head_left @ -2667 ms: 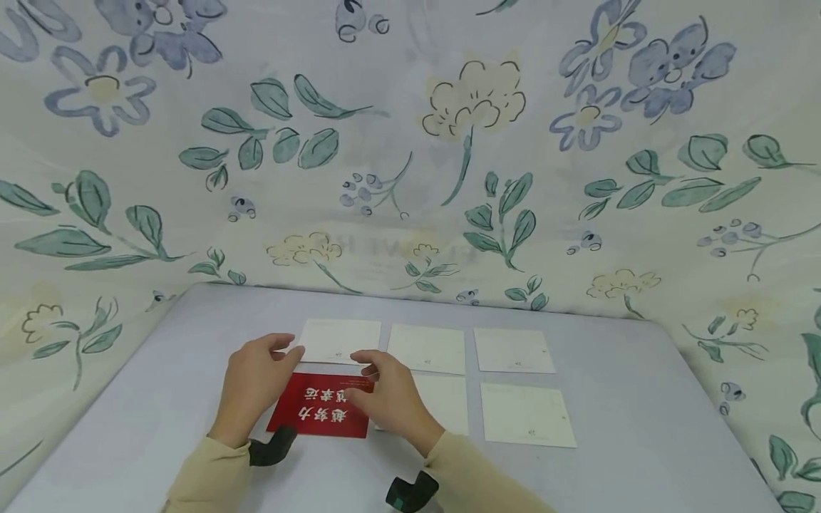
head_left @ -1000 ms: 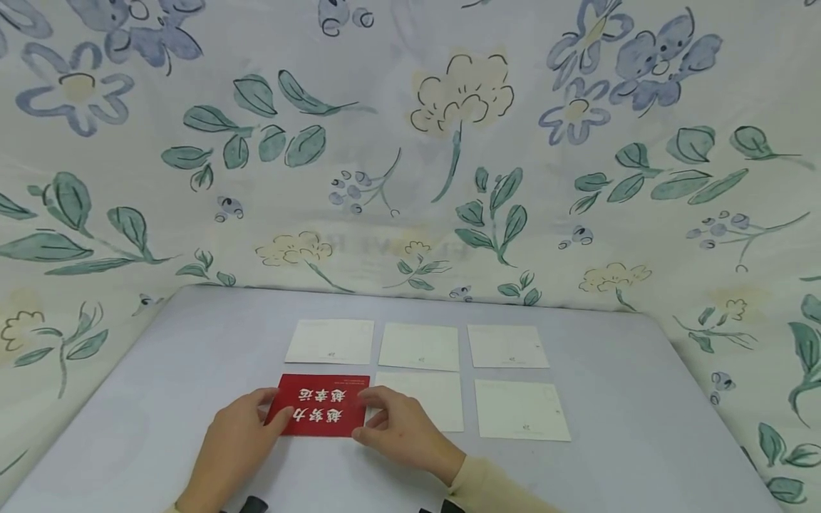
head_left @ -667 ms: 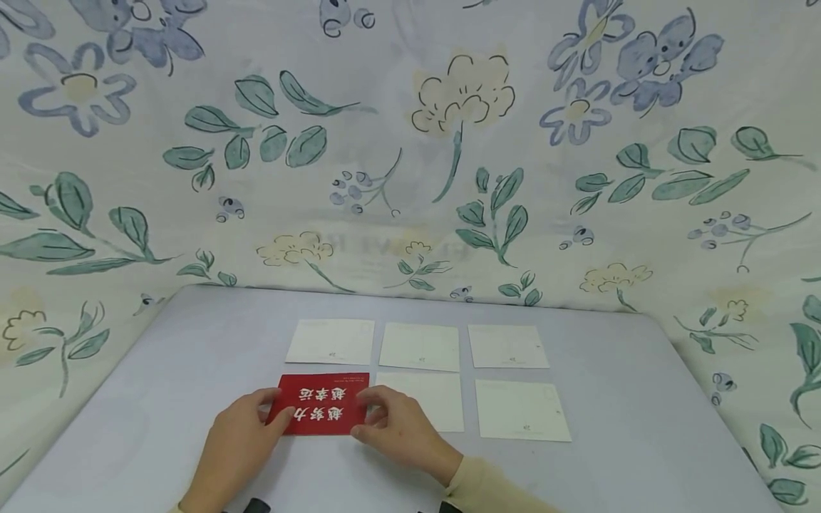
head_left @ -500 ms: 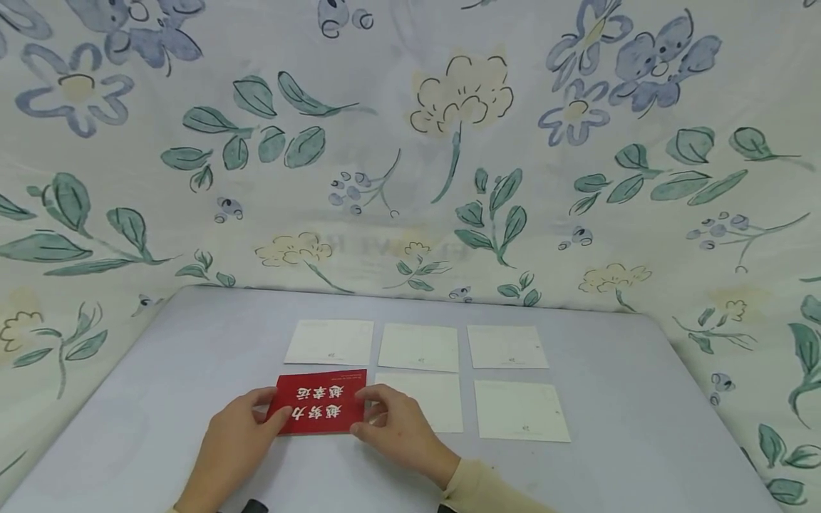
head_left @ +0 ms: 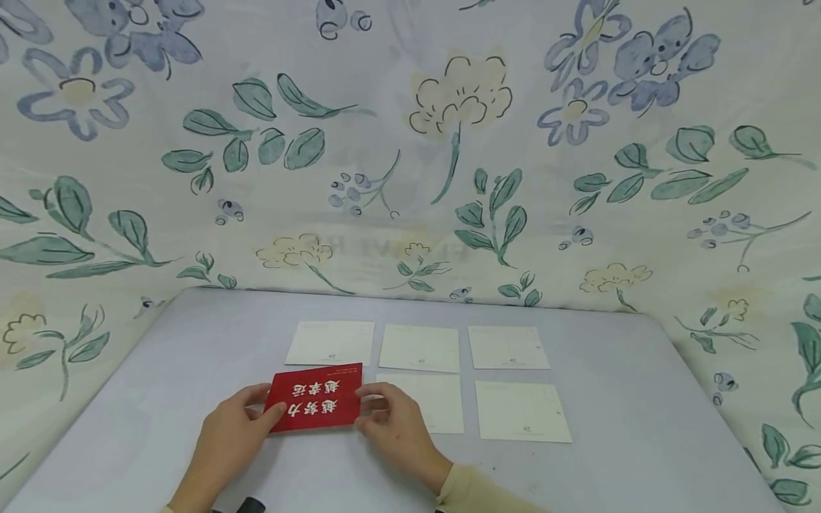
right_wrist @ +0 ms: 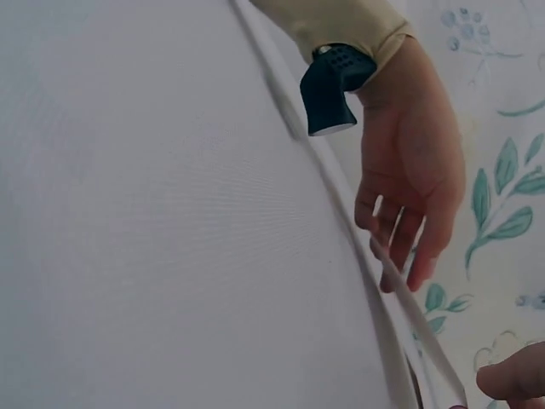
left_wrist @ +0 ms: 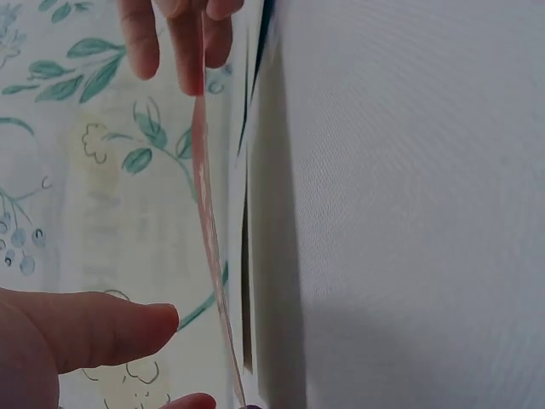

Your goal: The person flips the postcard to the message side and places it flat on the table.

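Note:
A red card (head_left: 314,397) printed with white characters is tilted, its right end higher, close over the white table. My left hand (head_left: 229,438) holds its left end, thumb on the printed face and fingers at the edge behind. With thumb and fingertips my right hand (head_left: 399,429) pinches the right edge. Seen nearly edge-on, the card (left_wrist: 207,213) is a thin strip in the left wrist view, between my left thumb (left_wrist: 102,331) and the right hand's fingers (left_wrist: 174,43). The right wrist view shows the left hand (right_wrist: 413,145) on the far end of the card.
Several cream cards lie in two rows on the table (head_left: 641,427): a back-left card (head_left: 330,343), a back-middle card (head_left: 420,348), a back-right card (head_left: 507,348), a front-right card (head_left: 522,412) and a front-middle card (head_left: 423,402) partly behind my right hand. A floral cloth (head_left: 385,178) hangs behind.
Earlier both hands came down to the red card lying flat and took its two ends. Since then its right end has risen, and card and hands have shifted slightly left.

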The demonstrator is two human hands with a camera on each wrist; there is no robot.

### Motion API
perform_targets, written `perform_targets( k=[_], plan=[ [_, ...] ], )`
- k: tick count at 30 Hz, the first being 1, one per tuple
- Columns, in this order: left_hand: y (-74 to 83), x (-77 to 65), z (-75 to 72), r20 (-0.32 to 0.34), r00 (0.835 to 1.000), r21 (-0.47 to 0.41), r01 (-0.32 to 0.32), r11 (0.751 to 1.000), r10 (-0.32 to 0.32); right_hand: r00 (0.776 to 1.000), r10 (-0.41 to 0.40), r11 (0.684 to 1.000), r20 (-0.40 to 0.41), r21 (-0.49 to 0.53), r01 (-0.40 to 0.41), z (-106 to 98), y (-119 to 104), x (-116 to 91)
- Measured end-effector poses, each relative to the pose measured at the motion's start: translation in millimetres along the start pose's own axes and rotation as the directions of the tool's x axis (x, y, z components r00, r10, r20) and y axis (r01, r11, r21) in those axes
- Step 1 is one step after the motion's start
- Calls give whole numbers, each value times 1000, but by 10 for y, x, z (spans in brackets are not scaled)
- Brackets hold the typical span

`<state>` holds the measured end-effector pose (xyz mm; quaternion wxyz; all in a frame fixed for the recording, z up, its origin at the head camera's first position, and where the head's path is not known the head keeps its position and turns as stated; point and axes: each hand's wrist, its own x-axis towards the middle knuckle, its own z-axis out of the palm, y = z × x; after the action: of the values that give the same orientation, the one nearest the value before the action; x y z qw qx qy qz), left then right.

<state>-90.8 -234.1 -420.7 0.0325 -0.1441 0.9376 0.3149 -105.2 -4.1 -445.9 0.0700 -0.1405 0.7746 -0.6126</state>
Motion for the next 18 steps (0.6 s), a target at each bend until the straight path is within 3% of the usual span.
perform_targets(
  k=[10, 18],
  plan=[
    [42, -18, -27, -15, 1000, 8, -6, 1000, 6, 999, -7, 994, -36, 109, 11, 26, 85, 22],
    [51, -26, -22, -25, 1000, 11, -6, 1000, 6, 996, -32, 990, -78, 134, 43, 49, 76, 19]
  ],
)
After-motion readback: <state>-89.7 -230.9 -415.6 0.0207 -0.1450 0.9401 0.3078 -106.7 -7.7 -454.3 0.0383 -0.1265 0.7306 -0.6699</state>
